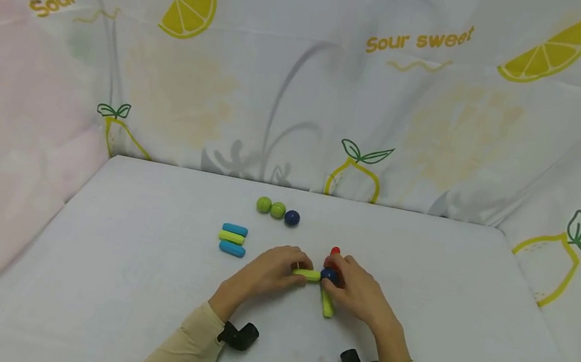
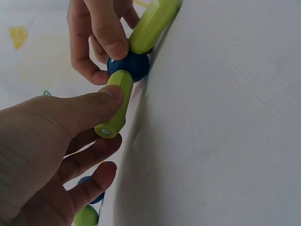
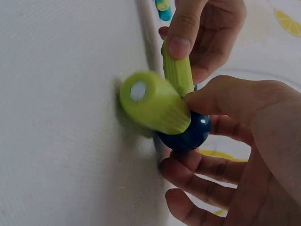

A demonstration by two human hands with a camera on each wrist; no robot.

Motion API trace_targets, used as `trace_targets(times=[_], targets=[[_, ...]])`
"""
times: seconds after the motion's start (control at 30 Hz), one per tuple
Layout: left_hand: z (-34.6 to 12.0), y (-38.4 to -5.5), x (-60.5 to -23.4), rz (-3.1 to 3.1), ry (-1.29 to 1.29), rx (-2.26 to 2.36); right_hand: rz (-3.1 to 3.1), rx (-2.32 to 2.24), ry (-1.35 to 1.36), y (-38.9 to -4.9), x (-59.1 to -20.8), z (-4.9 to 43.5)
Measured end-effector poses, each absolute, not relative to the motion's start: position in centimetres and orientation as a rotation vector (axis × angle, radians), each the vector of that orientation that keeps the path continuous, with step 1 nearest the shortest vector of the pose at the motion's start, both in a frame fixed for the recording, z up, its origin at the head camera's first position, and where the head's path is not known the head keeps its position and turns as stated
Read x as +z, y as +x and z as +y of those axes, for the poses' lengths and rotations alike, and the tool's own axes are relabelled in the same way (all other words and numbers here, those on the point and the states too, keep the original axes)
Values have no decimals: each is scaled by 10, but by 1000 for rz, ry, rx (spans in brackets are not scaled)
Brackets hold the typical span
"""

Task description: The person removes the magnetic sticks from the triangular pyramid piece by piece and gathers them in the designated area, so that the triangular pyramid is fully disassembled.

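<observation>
- Had fingers + thumb of L hand (image 1: 271, 269) pinched on lime rod (image 1: 309, 274), w/ its end right up vs navy ball (image 1: 329, 275).
- Gripped navy ball w/ R hand (image 1: 361, 292), thumb + fingers round it.
- Found both btwn the hands at white table (image 1: 471, 339); couldn't tell if resting or lifted.
- Also spotted second lime rod (image 1: 327, 306) at the ball, aimed nearside, plus red piece (image 1: 335, 250) on far side.
- Prob worked best, imo, bracing ball firmly + pushing rod straight at its centre, w/o knocking second one loose.
- Read "Sour sweet" twice on backdrop (image 1: 297, 3), orangey letters; got no readable brand/label off rods or ball, tho.
</observation>
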State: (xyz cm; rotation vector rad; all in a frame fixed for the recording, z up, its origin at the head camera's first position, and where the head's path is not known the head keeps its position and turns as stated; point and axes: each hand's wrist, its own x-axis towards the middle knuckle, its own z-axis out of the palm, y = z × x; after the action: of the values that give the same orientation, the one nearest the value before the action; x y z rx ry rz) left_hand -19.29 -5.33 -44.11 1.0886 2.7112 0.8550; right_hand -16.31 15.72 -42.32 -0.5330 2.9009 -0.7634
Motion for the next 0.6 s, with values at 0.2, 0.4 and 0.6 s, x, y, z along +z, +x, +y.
trace_targets(times=[0.2,0.4,0.6], targets=[[-60,-194,-440,2671,1069,888,2870,-812,-679,-163,-425,157],[-68,-195,-435,2610,1092,884,2832,-847,-752,-164,-425,157],[-91,-198,-431,2564,1014,876,2781,-923,-724,-166,-427,165]])
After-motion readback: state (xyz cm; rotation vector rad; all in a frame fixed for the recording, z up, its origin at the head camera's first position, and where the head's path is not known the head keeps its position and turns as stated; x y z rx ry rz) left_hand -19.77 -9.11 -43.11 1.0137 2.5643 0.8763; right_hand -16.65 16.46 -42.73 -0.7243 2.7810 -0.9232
